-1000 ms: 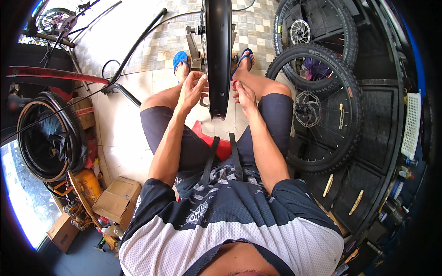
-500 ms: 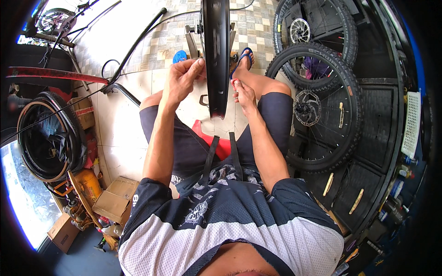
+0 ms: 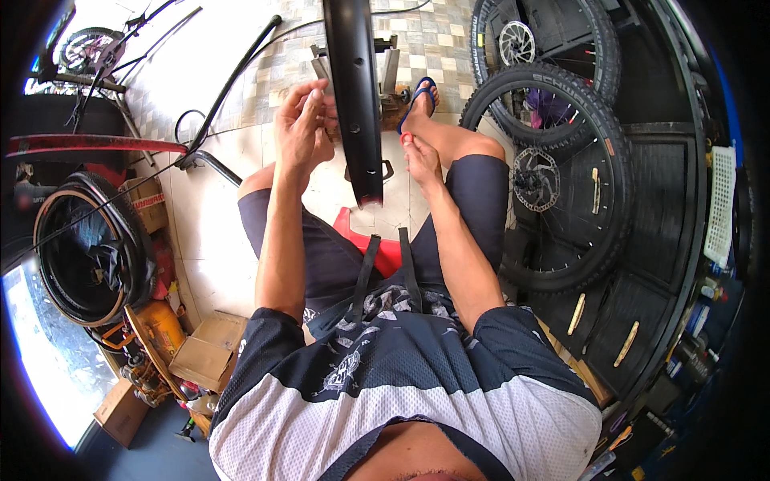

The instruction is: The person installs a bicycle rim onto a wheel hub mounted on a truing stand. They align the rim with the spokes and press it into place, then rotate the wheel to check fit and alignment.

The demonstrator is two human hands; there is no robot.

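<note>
The rim (image 3: pixel 354 104), between the fingers of the left hand (image 3: pixel 297 136) and the right hand (image 3: pixel 425 163), has been shifted and tilted leftward. A red tool (image 3: pixel 407 139) is pinched by the right fingers, now apart from the rim, so it seems not in use there. The left fingers are loosely curled beside the rim; contact cannot be told. Beyond the right fingers, more of the stand (image 3: pixel 391 72) is exposed.
</note>
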